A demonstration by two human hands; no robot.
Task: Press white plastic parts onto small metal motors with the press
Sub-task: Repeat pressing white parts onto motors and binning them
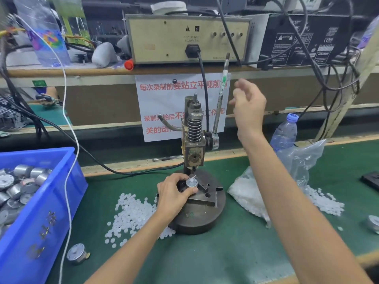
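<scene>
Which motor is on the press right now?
The motor that the left hand grips on the press base. The others lie in the blue bin or loose on the green mat.

Right hand (249, 108) blurred, blue bin (51, 201) cut off left, motor (192, 183) partly hidden

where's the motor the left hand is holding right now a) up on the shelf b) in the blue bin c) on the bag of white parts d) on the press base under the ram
d: the left hand grips the motor on the base block of the press, right below the ram, while the right hand is raised beside the lever, holding nothing.
</scene>
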